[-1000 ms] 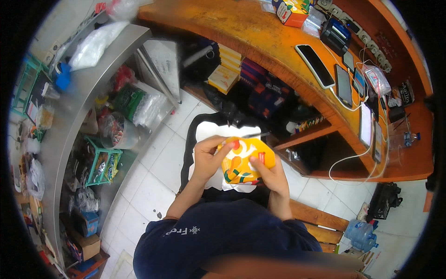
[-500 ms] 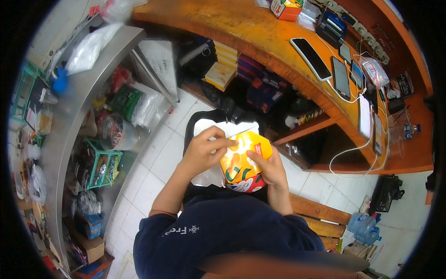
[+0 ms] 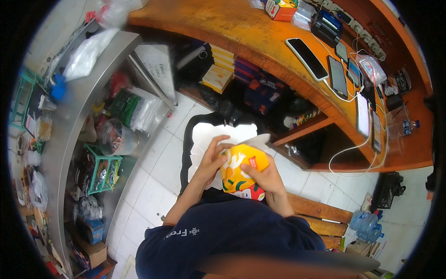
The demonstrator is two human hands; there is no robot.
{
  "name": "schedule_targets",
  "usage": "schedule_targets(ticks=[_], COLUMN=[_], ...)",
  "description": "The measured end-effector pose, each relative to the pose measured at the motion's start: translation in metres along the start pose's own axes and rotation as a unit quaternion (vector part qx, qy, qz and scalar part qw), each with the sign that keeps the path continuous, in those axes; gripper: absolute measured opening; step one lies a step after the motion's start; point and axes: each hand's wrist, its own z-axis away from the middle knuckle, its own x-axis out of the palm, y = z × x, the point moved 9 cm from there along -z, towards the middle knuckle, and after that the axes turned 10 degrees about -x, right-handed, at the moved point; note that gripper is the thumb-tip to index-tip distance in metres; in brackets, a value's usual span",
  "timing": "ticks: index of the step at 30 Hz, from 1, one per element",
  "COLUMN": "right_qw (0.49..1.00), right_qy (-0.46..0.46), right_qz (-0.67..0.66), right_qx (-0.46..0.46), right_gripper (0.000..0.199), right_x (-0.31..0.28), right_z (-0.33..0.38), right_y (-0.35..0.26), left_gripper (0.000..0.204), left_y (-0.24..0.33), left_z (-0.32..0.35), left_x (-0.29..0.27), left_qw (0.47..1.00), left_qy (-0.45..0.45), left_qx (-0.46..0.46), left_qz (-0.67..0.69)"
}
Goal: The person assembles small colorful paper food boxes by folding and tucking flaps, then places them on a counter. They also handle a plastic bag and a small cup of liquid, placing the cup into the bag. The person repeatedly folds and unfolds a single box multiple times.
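Hands raised before the chest; left hand (image 3: 211, 160) and right hand (image 3: 264, 176) both grasping the orange packet (image 3: 238, 171).

Orange-yellow packet (image 3: 239, 173), red patch; white sheet (image 3: 209, 139); orange-brown counter (image 3: 241, 32).

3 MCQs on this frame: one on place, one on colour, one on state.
1. Where do the phones lie?
A. on the wooden counter
B. on the floor
C. on the bench

2. Main colour of the packet in the hands?
A. blue
B. orange-yellow
C. black

3. How is the packet held?
A. left hand only
B. lying loose
C. both hands

Answers: 1 A, they lie in a row on the counter. 2 B, orange-yellow with fruit print. 3 C, the left hand and right hand both grip it.
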Motion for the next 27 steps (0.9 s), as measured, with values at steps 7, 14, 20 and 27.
schedule_targets(ticks=[7, 14, 20, 27], right_qw=[0.931, 0.897, 0.927, 0.996], right_qy=[-0.295, -0.407, -0.326, 0.072], right_qz=[0.156, 0.14, -0.185, 0.027], right_qx=[-0.146, -0.097, 0.011, 0.044], right_gripper=[0.03, 0.033, 0.046, 0.037], right_x=[0.045, 0.047, 0.025, -0.019], right_z=[0.012, 0.021, 0.017, -0.002], right_y=[-0.024, -0.006, 0.021, 0.058], left_gripper=[0.087, 0.037, 0.021, 0.011], left_y=[-0.055, -0.044, 0.007, 0.043], left_z=[0.019, 0.0, 0.0, 0.018], left_x=[-0.006, -0.015, -0.009, -0.01], left_qw=[0.949, 0.976, 0.991, 0.922], left_qy=[-0.101, 0.086, -0.011, 0.205], left_qx=[-0.117, -0.114, 0.024, 0.201], left_qz=[0.275, 0.166, 0.131, -0.262])
